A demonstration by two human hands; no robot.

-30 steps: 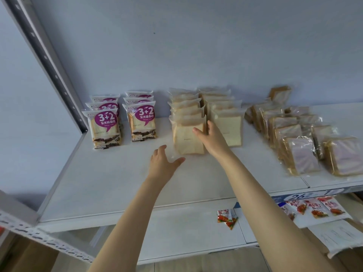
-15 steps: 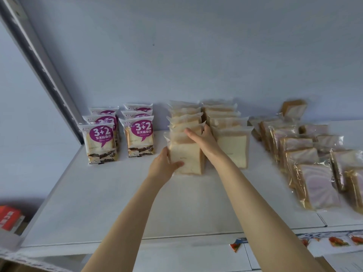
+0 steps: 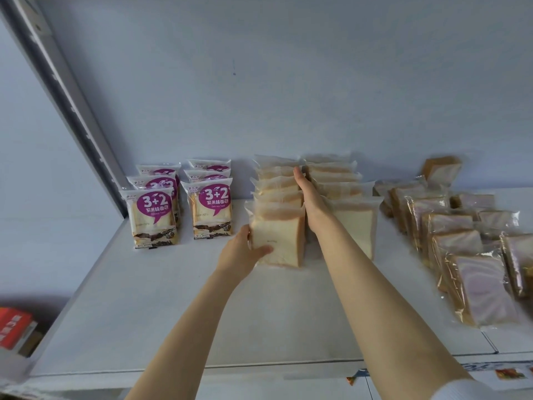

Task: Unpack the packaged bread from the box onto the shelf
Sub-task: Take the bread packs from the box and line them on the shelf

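Two rows of clear-wrapped white toast packs stand upright on the white shelf (image 3: 161,307). My left hand (image 3: 242,252) grips the left edge of the front pack of the left row (image 3: 281,241), thumb across its face. My right hand (image 3: 310,194) lies flat, fingers extended, in the gap between the left row and the right row (image 3: 353,223), pressing against the left row's right side. The box is not in view.
Purple-labelled "3+2" bread packs (image 3: 212,209) stand in two rows at the left near a grey metal upright (image 3: 72,111). Purple-swirl toast packs (image 3: 478,287) lean in rows on the right. A red box (image 3: 13,327) sits low at the left. A lower shelf edge shows below.
My left hand reached forward and took hold of the front white toast pack. My right hand slid deeper along the row's right side. The camera moved closer and tilted up.
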